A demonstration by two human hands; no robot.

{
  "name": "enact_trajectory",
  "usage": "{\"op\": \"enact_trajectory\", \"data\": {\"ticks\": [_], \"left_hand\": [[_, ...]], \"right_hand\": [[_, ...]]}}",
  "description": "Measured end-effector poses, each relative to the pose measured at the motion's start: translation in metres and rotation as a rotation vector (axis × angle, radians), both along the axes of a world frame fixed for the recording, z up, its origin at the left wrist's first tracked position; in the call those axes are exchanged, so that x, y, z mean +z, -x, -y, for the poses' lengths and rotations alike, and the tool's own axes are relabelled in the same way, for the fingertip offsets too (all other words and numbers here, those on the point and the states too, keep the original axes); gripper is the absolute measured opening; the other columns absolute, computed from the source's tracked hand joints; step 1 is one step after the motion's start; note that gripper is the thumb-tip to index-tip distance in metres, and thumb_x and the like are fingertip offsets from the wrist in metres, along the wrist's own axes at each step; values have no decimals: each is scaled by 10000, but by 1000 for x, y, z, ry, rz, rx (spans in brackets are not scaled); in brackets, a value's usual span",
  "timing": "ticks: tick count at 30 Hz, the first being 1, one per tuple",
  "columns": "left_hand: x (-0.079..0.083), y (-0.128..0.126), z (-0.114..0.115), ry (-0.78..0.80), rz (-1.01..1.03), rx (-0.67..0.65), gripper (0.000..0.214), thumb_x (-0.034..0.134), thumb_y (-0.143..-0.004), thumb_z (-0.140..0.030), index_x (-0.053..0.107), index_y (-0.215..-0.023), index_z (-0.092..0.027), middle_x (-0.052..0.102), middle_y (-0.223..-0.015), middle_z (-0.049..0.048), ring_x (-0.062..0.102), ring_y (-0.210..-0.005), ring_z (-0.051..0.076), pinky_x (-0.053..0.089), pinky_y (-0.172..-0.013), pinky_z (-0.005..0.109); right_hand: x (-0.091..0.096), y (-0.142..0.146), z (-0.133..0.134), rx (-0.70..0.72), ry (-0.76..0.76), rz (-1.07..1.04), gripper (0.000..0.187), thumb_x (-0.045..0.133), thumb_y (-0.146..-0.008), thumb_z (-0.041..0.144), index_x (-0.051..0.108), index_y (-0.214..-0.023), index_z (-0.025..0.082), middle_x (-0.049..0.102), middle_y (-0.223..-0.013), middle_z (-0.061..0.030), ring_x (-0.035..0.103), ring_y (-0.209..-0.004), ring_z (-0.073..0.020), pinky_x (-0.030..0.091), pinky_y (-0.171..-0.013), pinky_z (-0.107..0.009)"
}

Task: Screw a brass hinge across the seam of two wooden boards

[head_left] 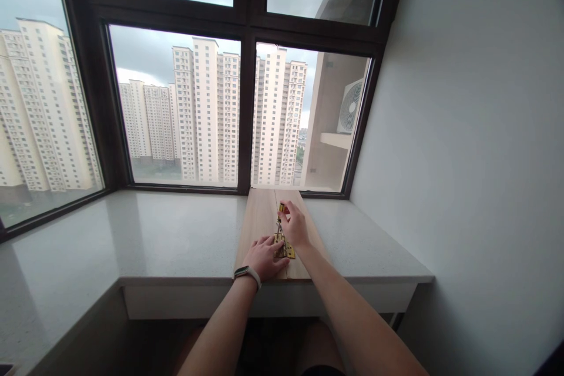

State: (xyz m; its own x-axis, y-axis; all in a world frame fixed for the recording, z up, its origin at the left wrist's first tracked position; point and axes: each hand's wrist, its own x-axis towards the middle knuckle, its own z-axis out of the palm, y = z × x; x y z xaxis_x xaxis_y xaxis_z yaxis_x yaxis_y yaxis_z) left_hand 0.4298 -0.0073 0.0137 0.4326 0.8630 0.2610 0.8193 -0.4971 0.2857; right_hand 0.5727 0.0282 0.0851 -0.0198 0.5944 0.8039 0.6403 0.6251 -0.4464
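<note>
Upright in my right hand (296,229) is a small screwdriver with a yellow and red handle (281,209), gripped from above between thumb and fingers. Its shaft points down to a brass-coloured hinge (289,252), which lies on a light wooden board (259,211). My left hand (264,259) rests flat with fingers stretched out, fingertips and thumb touching the hinge from the left. Part of the hinge is hidden under those fingers. Whether the tip sits in a screw is too small to tell.
The board spans a pale stone counter (185,235), from the front edge to the window frame (245,129). A white wall (462,129) rises on the right. My left wrist wears a band (249,273). Tall buildings stand outside.
</note>
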Motion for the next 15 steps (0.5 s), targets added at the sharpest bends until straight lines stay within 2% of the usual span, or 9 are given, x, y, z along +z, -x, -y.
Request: {"op": "enact_trajectory", "data": {"ticks": [6,9,15], "left_hand": [[-1,0,-1,-4,4,-4,680,443,-867,-756,494,-1447,-405,442,-1551,18,335,-1441,318,306,-1141,519],[0,0,0,7,3,5,683,441,-867,-755,485,-1455,-410,433,-1560,13,319,-1453,316,292,-1151,524],[0,0,0,29,-7,9,681,436,-870,-751,478,-1460,-414,411,-1576,10,306,-1461,324,280,-1155,536]], "right_hand": [[1,-2,2,-83,-9,28,306,546,-964,329,610,-1248,236,670,-1000,-73,640,-864,-215,540,-819,-356],[1,-5,3,-47,-6,43,314,520,-978,326,618,-1265,247,683,-1038,-79,653,-899,-217,549,-850,-367],[-2,-6,4,39,30,-24,346,420,-1010,286,592,-1309,248,665,-1266,-95,660,-1079,-222,567,-890,-359]]}}
